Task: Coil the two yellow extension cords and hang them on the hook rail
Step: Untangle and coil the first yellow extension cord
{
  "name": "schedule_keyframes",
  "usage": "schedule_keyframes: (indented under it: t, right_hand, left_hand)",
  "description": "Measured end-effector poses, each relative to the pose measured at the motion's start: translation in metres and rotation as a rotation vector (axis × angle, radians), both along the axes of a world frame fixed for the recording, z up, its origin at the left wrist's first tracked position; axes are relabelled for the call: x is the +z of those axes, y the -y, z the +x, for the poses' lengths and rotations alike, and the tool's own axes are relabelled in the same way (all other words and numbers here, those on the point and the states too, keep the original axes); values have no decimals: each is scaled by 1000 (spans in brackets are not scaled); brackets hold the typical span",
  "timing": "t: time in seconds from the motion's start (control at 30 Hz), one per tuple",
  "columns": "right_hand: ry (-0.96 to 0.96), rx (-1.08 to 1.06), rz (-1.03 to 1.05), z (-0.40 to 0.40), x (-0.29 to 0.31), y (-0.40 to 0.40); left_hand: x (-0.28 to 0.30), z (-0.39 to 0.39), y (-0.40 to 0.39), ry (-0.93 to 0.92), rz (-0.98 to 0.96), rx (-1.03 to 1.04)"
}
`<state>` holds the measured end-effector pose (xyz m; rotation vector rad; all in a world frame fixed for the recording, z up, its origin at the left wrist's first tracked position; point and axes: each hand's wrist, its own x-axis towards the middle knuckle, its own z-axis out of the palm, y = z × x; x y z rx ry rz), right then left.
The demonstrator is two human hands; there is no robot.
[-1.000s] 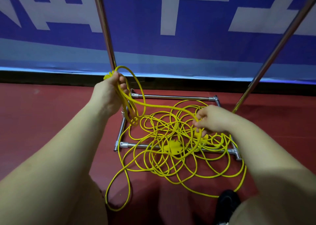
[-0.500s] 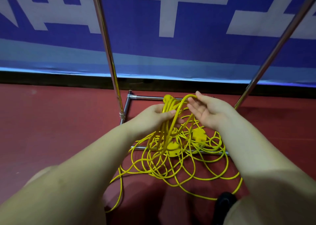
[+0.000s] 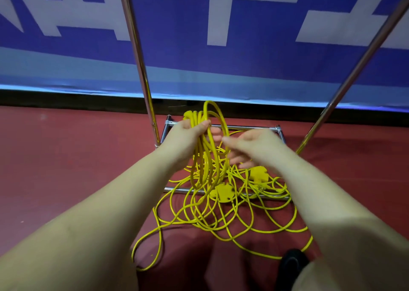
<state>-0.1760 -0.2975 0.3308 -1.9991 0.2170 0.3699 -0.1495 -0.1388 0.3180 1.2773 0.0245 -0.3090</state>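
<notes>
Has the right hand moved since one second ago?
Yes. The right hand rose from the cords toward the left hand, farther from the right pole.

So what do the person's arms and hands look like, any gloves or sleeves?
Both are bare. The left hand and right hand wear no gloves, rings, or watch that I can see, and both forearms show no sleeves right up to the frame edge.

Left hand [image 3: 188, 136]: fist closed around several hanging loops of yellow extension cord [image 3: 207, 153].
Right hand [image 3: 250, 147]: fingers spread beside the loops.
Floor [image 3: 66, 158]: tangled cord pile.
</notes>
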Motion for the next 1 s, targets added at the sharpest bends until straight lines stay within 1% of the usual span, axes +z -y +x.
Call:
schedule_keyframes:
  t: [0.07, 0.1, 0.17, 0.23, 0.3, 0.33, 0.37, 0.43, 0.47, 0.5, 0.57, 0.6, 0.7, 0.77, 0.83, 0.9, 1.0]
  right_hand:
    - [57, 175, -274, -6, -6, -9]
    - [107, 235, -355, -8, -10, -13]
    - [206, 303, -383, -9, -14, -19]
    - [263, 305, -330, -8, -11, -21]
    - [239, 328, -239, -7, -9, -21]
    - [200, 384, -229, -7, -9, -19]
    - [146, 466, -266, -7, -11, -18]
    - [31, 635, -407, -10, -17, -16]
    - [9, 673, -475, -11, -21, -14]
    - [17, 668, -505, -10, -23, -12]
    - [68, 572, -472, -6, -24, -7]
    - [90, 488, -406, -4, -22, -5]
    - [130, 172, -89, 4, -16, 6]
    - [124, 3, 50, 6, -11, 12]
    - [67, -125, 151, 7, -9, 16]
    - [6, -185, 211, 6, -7, 17]
    - [-46, -201, 346, 4, -3, 13]
  left_hand:
    - [2, 1, -1, -52, -77, 52]
    - [2, 1, -1, -72, -99, 70]
    - [2, 2, -2, -92, -118, 103]
    - [4, 3, -4, -89, -128, 157]
    - [8, 5, -8, -71, -145, 225]
    - [10, 7, -10, -65, -159, 256]
    - [12, 8, -13, -64, -174, 285]
    - [14, 12, -20, -63, -194, 333]
    - [15, 15, -24, -57, -192, 351]
    - [15, 17, -29, -49, -182, 363]
    - [12, 22, -37, -34, -147, 372]
    - [10, 25, -41, -30, -119, 368]
    - [5, 28, -47, -22, 8, 305]
    - [3, 26, -45, -15, 98, 215]
    - [3, 23, -43, -7, 168, 123]
    - [4, 20, -40, -8, 166, 47]
    - [8, 16, -35, -20, 137, -47]
